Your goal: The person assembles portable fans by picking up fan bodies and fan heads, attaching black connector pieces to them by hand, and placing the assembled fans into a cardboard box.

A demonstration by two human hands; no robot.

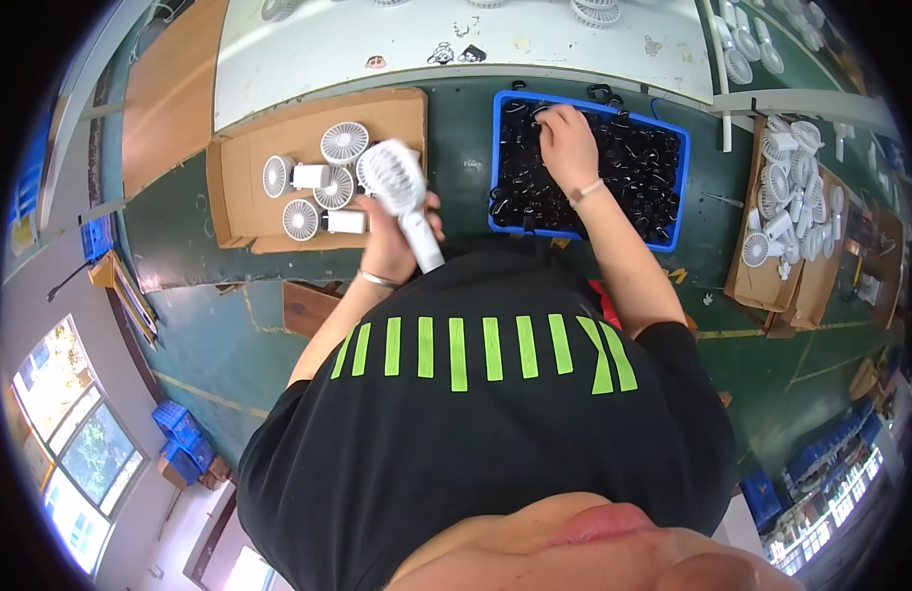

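A white handheld fan [420, 236] is gripped in my left hand [387, 239], its round grille slightly blurred and pointing away from me, its handle slanting back toward my body. My right hand [568, 148] reaches into a blue tray [494, 167] filled with small glossy black parts [628, 163]. Its fingers are drawn together at the far left part of the heap; whatever they pinch is too small to make out. Beside my left hand, a shallow cardboard box [254, 222] holds several white fans [345, 144], some with stubby handles.
A white board [348, 59] spans the far side of the green table [460, 128]. Several more white fans [793, 187] are piled in a cardboard box [761, 289] at the right. A thin tool [724, 200] lies between that box and the tray. A few black parts lie beyond the tray.
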